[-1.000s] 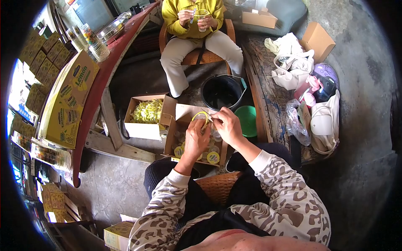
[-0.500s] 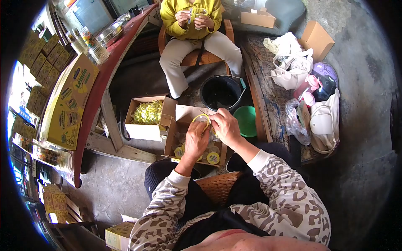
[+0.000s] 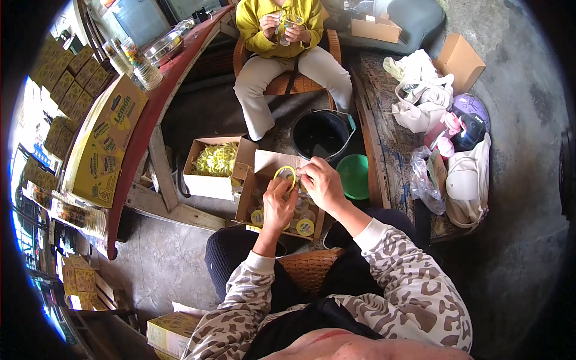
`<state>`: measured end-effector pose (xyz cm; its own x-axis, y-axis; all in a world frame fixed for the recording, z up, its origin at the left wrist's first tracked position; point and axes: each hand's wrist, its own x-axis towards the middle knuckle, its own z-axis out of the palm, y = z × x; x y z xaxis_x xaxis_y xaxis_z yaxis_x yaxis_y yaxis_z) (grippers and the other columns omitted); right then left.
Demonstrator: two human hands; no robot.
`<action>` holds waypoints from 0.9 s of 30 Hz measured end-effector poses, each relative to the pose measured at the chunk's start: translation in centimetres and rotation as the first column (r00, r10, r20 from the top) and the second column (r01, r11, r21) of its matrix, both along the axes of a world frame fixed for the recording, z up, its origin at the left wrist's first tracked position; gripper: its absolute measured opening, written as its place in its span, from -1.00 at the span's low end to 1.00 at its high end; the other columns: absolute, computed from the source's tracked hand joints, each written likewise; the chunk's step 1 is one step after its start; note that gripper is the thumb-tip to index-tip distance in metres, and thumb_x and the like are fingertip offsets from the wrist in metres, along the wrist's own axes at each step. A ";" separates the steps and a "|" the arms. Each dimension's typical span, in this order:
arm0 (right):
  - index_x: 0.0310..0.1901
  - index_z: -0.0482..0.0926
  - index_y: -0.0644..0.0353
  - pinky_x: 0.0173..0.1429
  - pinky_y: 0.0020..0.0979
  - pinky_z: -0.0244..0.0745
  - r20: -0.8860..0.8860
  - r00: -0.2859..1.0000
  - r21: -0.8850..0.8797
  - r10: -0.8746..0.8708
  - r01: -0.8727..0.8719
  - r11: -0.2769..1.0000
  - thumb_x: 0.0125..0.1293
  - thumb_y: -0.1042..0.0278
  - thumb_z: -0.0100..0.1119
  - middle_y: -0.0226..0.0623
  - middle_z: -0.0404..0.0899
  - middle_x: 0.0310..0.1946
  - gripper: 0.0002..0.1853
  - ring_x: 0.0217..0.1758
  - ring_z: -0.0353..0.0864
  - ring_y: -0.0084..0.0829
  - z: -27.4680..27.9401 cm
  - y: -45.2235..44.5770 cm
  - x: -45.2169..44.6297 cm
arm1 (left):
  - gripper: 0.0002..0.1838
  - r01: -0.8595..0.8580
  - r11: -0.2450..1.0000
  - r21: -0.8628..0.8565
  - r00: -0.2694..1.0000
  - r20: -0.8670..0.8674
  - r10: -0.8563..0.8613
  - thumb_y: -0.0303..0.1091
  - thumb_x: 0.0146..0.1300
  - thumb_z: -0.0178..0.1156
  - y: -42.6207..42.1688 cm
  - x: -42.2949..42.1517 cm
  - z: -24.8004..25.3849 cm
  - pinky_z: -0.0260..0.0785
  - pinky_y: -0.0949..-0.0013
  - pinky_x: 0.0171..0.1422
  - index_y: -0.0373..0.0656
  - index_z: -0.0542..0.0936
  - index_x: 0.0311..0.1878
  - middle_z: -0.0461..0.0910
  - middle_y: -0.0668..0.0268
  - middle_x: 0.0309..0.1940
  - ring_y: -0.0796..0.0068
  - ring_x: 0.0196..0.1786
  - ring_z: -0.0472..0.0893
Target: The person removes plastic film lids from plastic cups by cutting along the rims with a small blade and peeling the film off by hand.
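Observation:
Over an open cardboard box (image 3: 245, 201), my left hand (image 3: 279, 203) is closed around a clear plastic cup with a yellow rim (image 3: 285, 170). My right hand (image 3: 319, 183) is at the right side of that rim with its thumb and fingers pinched together; what it grips, if anything, is too small to make out. Inside the box lie several clear cups with yellow round labels (image 3: 305, 227). A second box to the left holds a heap of yellow strips (image 3: 216, 159).
Opposite sits a person in a yellow jacket (image 3: 255, 39), holding a clear cup. A black bucket (image 3: 321, 135) and green basin (image 3: 353, 177) stand beyond my hands. On the right, a bench (image 3: 384, 108) bears bags and a helmet; a red-edged counter (image 3: 174, 81) is left.
My hands stay at the cup, whose yellow rim now looks rounder and tilted differently. The view has shifted slightly. The other person's cup has lost the loose yellow ring seen around its top earlier.

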<state>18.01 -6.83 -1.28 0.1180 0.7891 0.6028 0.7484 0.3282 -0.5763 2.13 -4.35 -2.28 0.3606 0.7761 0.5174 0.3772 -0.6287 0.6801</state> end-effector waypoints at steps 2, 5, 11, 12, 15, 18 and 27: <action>-0.30 0.61 0.19 -0.17 -0.21 0.61 -0.004 1.000 0.004 -0.004 0.004 1.000 0.16 0.56 0.34 -0.27 0.55 -0.31 -0.90 -0.21 0.65 -0.19 -0.4 0.2 0.1 | -0.85 0.026 0.988 -0.153 0.998 0.057 -0.017 -0.49 0.27 0.30 -0.8 0.3 0.6 0.44 0.26 -0.10 -0.32 0.65 -0.13 0.60 0.13 -0.30 0.21 -0.23 0.62; -0.31 0.61 0.20 -0.19 -0.23 0.60 -0.074 0.997 -0.018 -0.003 0.002 1.000 0.17 0.56 0.34 -0.26 0.56 -0.32 -0.91 -0.24 0.66 -0.19 -0.4 0.4 0.1 | -0.86 0.045 0.975 -0.216 0.993 0.114 -0.020 -0.47 0.28 0.33 -0.5 0.1 0.6 0.40 0.37 -0.14 -0.32 0.67 -0.15 0.55 0.23 -0.35 0.42 -0.29 0.56; -0.25 0.64 0.30 -0.27 -0.35 0.58 -0.319 0.947 -0.081 0.030 -0.059 0.995 0.16 0.66 0.33 -0.20 0.63 -0.33 -0.87 -0.36 0.71 -0.29 -0.4 0.7 0.6 | -0.80 0.101 0.945 -0.312 0.969 0.248 -0.022 -0.48 0.18 0.40 0.7 -1.1 0.3 0.45 0.38 -0.09 -0.31 0.68 -0.13 0.54 0.22 -0.20 0.37 -0.16 0.58; -0.25 0.64 0.30 -0.27 -0.35 0.58 -0.316 0.948 -0.085 0.037 -0.067 0.994 0.16 0.66 0.33 -0.20 0.63 -0.33 -0.87 -0.36 0.71 -0.29 -0.2 0.6 0.5 | -0.80 0.094 0.944 -0.315 0.968 0.251 -0.013 -0.48 0.18 0.40 0.7 -1.1 0.9 0.45 0.38 -0.09 -0.31 0.68 -0.13 0.54 0.22 -0.20 0.37 -0.16 0.58; -0.23 0.65 0.30 -0.27 -0.37 0.59 -0.331 0.940 -0.094 0.082 -0.119 0.988 0.17 0.67 0.33 -0.21 0.64 -0.32 -0.86 -0.37 0.71 -0.32 -0.3 0.6 0.0 | -0.32 -0.081 0.997 -0.015 0.989 0.123 0.082 -0.41 0.05 0.54 0.8 -1.6 2.2 0.49 0.28 0.25 -0.24 0.49 0.27 0.42 0.18 0.17 0.29 0.25 0.50; -0.24 0.64 0.30 -0.26 -0.39 0.59 -0.360 0.927 -0.082 0.108 -0.147 0.986 0.18 0.67 0.33 -0.23 0.63 -0.34 -0.87 -0.37 0.70 -0.36 -0.5 0.8 0.1 | -0.18 -0.077 0.984 -0.162 0.930 0.344 0.129 -0.39 -0.06 0.60 0.3 -1.2 3.2 0.46 0.19 0.36 -0.23 0.44 0.32 0.35 0.11 0.27 0.16 0.32 0.46; -0.21 0.59 0.30 -0.31 -0.43 0.54 -0.251 0.963 0.024 0.103 -0.100 0.995 0.22 0.73 0.26 -0.23 0.56 -0.29 -0.84 -0.40 0.63 -0.43 1.6 0.3 0.3 | -0.28 -0.149 0.987 -0.065 0.979 0.131 0.157 -0.38 -0.05 0.55 1.4 -3.1 3.5 0.41 0.15 0.38 -0.30 0.46 0.20 0.47 -0.02 0.30 0.06 0.34 0.52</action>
